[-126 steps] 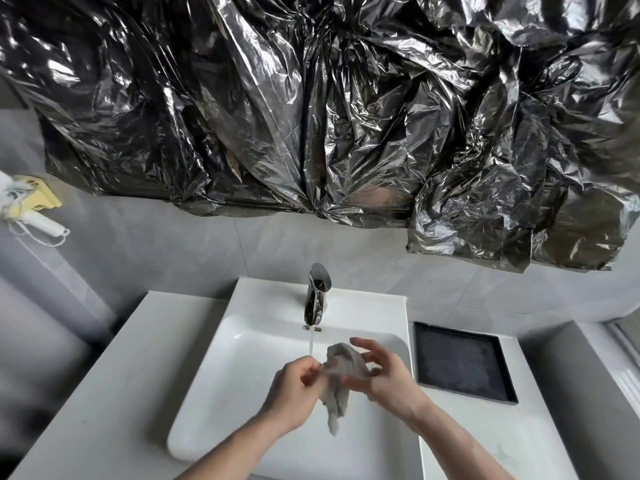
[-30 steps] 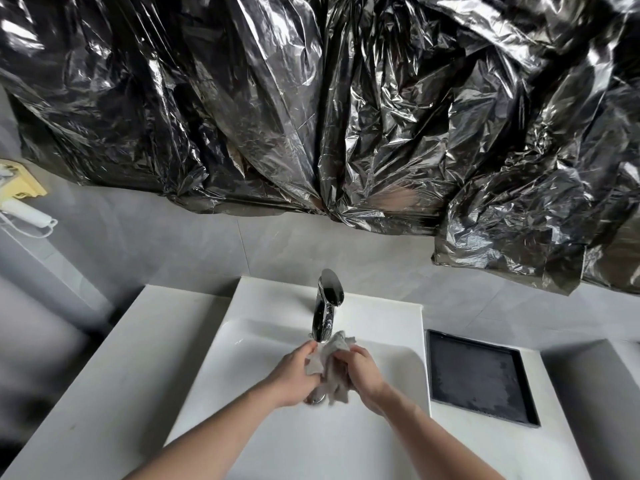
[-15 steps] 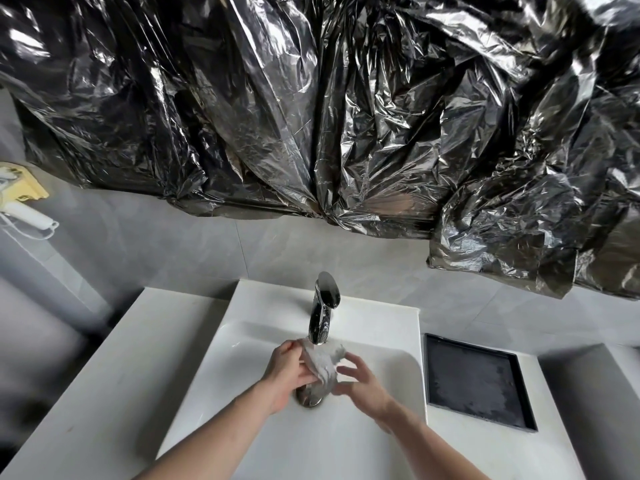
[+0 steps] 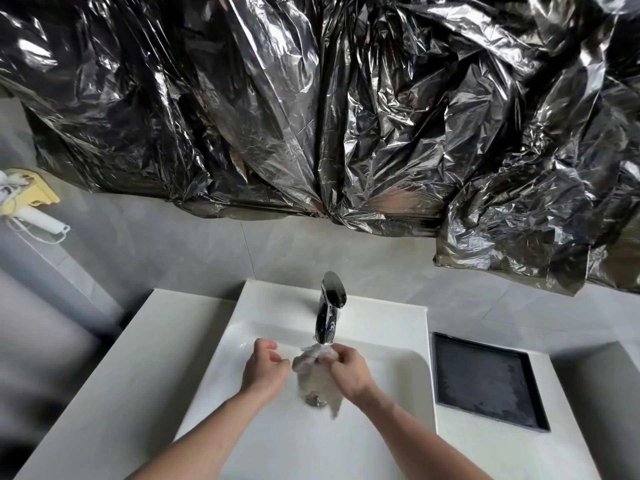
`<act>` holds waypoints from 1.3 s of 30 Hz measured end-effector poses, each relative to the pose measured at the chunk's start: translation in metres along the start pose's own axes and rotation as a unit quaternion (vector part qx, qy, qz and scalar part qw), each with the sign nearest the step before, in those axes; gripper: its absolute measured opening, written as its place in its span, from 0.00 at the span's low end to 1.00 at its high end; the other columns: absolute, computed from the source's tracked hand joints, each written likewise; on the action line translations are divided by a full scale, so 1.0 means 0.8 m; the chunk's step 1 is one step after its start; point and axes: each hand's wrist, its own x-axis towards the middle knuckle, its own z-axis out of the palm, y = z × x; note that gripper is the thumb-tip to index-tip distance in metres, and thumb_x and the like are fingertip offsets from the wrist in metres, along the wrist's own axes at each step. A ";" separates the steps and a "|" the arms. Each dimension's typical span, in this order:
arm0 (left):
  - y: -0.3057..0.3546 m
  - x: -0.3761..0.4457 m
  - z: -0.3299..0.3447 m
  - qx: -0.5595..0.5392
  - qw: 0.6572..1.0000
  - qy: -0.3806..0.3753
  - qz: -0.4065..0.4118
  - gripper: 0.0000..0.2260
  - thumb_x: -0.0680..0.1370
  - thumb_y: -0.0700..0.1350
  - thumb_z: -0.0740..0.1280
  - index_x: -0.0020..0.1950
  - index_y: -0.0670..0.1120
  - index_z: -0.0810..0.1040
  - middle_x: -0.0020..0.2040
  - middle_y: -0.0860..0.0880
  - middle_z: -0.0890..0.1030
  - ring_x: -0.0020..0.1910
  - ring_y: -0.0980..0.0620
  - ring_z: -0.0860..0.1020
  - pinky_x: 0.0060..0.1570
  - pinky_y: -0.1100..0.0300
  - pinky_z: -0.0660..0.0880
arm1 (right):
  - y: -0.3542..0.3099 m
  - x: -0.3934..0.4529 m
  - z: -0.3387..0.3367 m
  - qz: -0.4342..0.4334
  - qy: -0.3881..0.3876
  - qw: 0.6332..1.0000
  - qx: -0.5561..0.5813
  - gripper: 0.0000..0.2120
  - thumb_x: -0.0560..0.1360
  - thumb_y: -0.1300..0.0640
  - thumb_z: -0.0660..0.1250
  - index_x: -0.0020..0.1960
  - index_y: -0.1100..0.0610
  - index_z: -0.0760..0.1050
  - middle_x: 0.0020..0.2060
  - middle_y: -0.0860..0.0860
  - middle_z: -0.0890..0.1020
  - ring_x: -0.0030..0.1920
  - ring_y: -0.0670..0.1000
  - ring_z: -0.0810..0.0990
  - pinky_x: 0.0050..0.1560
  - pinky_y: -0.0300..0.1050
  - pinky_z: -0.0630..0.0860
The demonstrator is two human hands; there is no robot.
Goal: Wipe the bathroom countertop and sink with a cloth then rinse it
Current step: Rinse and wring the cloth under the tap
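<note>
A wet grey cloth (image 4: 313,379) hangs bunched over the white sink (image 4: 221,372), right under the chrome faucet (image 4: 329,310). My right hand (image 4: 348,374) grips the cloth's top just below the spout. My left hand (image 4: 264,368) is beside the cloth on its left, fingers curled, and its fingertips seem to pinch the cloth's edge. The cloth's lower end trails over the drain (image 4: 314,401), which is partly hidden. The white countertop (image 4: 114,382) runs along both sides of the basin.
A black square tray (image 4: 485,379) lies on the countertop to the right of the sink. Crumpled black plastic sheeting (image 4: 311,109) covers the wall above. A white and yellow device (image 4: 31,202) hangs on the left wall. Grey tiles back the sink.
My right hand has closed round the cloth's top under the spout. My left hand has slid left off the bunch to its edge. The cloth now hangs lower over the drain.
</note>
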 end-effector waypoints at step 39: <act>0.026 -0.015 0.023 0.003 0.995 -0.034 0.093 0.13 0.75 0.50 0.61 0.58 0.60 0.74 0.59 0.58 0.80 0.56 0.51 0.81 0.59 0.52 0.77 | -0.028 -0.024 0.004 -0.062 -0.032 0.997 -0.014 0.13 0.74 0.57 0.68 0.32 0.48 0.78 0.26 0.41 0.78 0.31 0.40 0.74 0.39 0.36 0.71</act>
